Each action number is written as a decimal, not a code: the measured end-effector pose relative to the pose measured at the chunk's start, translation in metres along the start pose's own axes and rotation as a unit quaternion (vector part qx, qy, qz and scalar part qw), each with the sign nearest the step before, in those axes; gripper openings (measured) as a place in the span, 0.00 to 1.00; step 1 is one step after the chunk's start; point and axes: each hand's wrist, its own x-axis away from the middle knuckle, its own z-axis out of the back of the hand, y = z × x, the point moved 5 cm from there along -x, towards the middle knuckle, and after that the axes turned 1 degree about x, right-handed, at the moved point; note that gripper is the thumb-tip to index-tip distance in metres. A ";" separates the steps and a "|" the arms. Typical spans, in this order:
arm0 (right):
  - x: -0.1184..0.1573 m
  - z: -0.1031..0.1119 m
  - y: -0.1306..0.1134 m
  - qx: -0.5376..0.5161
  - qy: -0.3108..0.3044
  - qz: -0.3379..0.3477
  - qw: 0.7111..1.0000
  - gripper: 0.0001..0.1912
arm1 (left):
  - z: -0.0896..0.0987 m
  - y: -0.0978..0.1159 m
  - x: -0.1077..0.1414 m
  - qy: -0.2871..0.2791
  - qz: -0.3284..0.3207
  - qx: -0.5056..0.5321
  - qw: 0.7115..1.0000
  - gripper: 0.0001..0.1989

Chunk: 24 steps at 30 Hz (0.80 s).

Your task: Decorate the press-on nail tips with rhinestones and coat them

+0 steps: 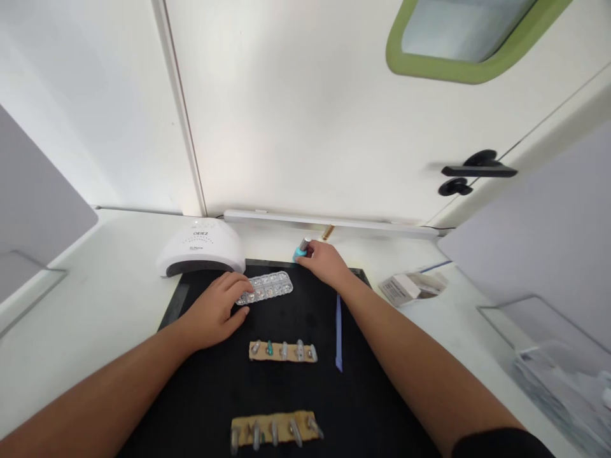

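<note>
My right hand point(325, 262) reaches to the back edge of the black mat point(291, 318) and grips a small turquoise nail polish bottle point(300, 252) with a silver cap. My left hand point(222, 308) rests at the left of the mat, fingers partly spread over the end of a clear compartment case point(272, 286) of tiny shiny decorations. Nearer to me lies a tan strip point(275, 352) carrying several false nails, one of them green. A second tan strip point(281, 427) with several false nails is closer still. A purple stick point(338, 334) lies beside my right forearm.
A white nail lamp point(200, 247) stands at the back left. Behind the mat are a gold tube point(328, 232) and a long white bar point(329, 224) along the wall. An opened small box point(410, 287) sits at the right, and a clear container point(563, 381) is at the far right.
</note>
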 end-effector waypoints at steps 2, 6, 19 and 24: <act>0.005 0.005 -0.004 -0.005 0.001 0.008 1.000 0.18 | 0.002 0.001 0.000 0.004 0.000 0.006 1.000 0.13; 0.026 0.017 -0.019 -0.022 -0.003 0.045 0.999 0.19 | 0.007 0.003 0.002 0.021 0.012 0.027 0.999 0.11; 0.082 0.001 -0.145 -0.063 -0.051 0.248 0.965 0.07 | 0.071 0.002 0.023 -0.058 0.211 0.038 0.975 0.14; 0.082 -0.013 -0.178 -0.035 -0.086 0.280 0.955 0.05 | 0.082 -0.002 0.052 -0.031 0.251 0.049 0.966 0.13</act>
